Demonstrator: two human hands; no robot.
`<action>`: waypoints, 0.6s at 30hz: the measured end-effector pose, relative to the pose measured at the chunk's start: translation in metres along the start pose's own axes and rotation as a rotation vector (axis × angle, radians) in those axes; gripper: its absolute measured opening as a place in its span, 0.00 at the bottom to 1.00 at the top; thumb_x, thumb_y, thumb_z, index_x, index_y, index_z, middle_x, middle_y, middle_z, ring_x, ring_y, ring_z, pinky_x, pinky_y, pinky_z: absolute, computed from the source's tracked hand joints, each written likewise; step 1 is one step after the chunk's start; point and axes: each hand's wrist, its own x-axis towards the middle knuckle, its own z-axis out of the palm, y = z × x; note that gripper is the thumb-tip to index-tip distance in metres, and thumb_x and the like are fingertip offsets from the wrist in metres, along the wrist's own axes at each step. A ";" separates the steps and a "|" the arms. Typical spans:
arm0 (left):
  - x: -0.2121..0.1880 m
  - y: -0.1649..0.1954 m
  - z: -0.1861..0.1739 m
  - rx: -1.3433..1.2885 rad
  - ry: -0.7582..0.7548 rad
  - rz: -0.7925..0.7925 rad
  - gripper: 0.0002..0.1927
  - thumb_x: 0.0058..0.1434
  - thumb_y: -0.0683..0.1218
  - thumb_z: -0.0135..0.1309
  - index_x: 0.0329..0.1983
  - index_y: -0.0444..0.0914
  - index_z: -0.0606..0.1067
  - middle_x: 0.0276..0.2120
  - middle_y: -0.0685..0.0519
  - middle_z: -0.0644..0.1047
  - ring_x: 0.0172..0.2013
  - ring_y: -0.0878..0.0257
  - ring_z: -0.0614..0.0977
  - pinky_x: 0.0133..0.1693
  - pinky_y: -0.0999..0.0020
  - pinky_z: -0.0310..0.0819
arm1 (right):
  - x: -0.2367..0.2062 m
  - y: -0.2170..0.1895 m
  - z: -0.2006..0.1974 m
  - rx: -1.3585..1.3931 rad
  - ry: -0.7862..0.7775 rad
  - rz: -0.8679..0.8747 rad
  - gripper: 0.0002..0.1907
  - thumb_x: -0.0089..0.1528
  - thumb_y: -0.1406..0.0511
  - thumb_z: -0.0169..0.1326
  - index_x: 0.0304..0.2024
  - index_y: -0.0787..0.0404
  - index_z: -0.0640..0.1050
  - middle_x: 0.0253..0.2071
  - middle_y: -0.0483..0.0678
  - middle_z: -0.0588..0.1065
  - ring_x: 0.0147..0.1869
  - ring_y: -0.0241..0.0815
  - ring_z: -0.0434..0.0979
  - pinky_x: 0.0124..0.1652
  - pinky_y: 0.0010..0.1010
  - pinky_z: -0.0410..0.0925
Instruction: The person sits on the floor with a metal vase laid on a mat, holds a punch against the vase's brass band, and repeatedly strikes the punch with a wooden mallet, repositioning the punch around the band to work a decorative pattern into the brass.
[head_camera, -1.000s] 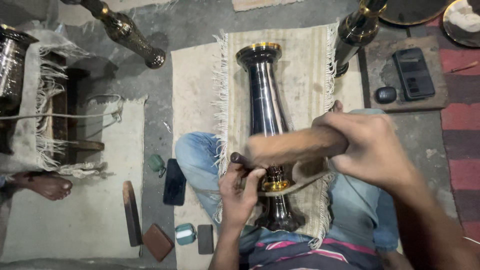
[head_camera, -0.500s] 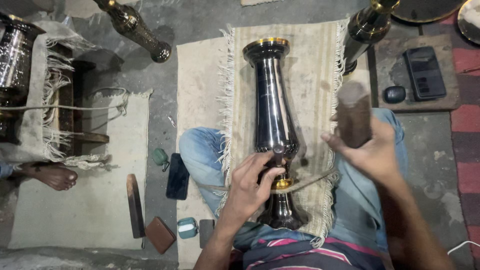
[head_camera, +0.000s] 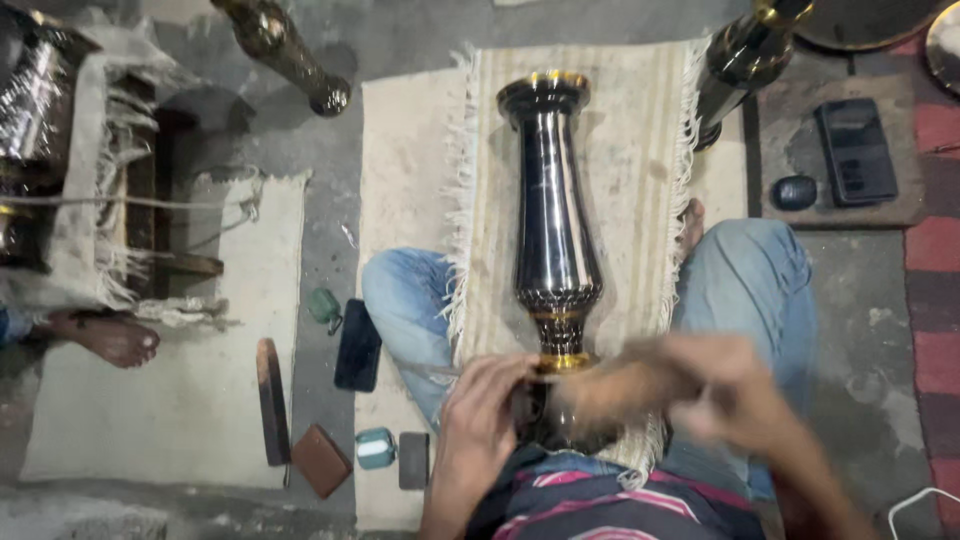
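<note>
A tall dark metal vase (head_camera: 555, 230) with gold bands lies along a fringed striped mat (head_camera: 640, 150) between my jeans-clad knees, its mouth pointing away from me. My left hand (head_camera: 478, 410) is curled at the vase's gold-ringed foot, around a small dark tool that is mostly hidden. My right hand (head_camera: 725, 390) is blurred with motion. It grips a brown wooden block (head_camera: 610, 385) that is low over the vase's foot, right beside the left fingers.
Two more dark vases lie at the top left (head_camera: 285, 55) and top right (head_camera: 740, 60). A phone (head_camera: 855, 150) rests on a brown board on the right. A second phone (head_camera: 357, 345), several small stones and a wooden strip (head_camera: 272, 400) lie left of my knee. Another person's bare foot (head_camera: 105, 338) is at the far left.
My right hand lifted the wooden block up to the right, then swung it back down to the vase's foot. The left hand stayed at the foot.
</note>
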 end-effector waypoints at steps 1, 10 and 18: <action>0.001 0.000 0.000 0.005 -0.003 -0.051 0.23 0.48 0.32 0.49 0.49 0.32 0.75 0.45 0.43 0.80 0.48 0.44 0.81 0.48 0.55 0.75 | -0.005 -0.006 0.006 0.038 -0.033 -0.066 0.33 0.38 0.66 0.63 0.49 0.65 0.80 0.44 0.55 0.82 0.45 0.50 0.86 0.45 0.37 0.76; 0.012 0.000 0.011 0.073 -0.118 -0.211 0.05 0.69 0.41 0.48 0.43 0.34 0.73 0.34 0.42 0.76 0.37 0.44 0.76 0.42 0.51 0.69 | -0.026 -0.038 0.062 -0.307 -0.080 -0.395 0.27 0.40 0.63 0.59 0.43 0.61 0.77 0.44 0.49 0.77 0.44 0.50 0.76 0.43 0.39 0.70; 0.041 -0.026 0.034 0.326 0.432 0.003 0.10 0.79 0.46 0.37 0.51 0.36 0.69 0.38 0.45 0.75 0.40 0.52 0.77 0.43 0.60 0.71 | -0.028 -0.040 0.072 -0.261 -0.087 -0.297 0.27 0.36 0.65 0.60 0.40 0.61 0.76 0.42 0.50 0.76 0.46 0.52 0.77 0.43 0.42 0.69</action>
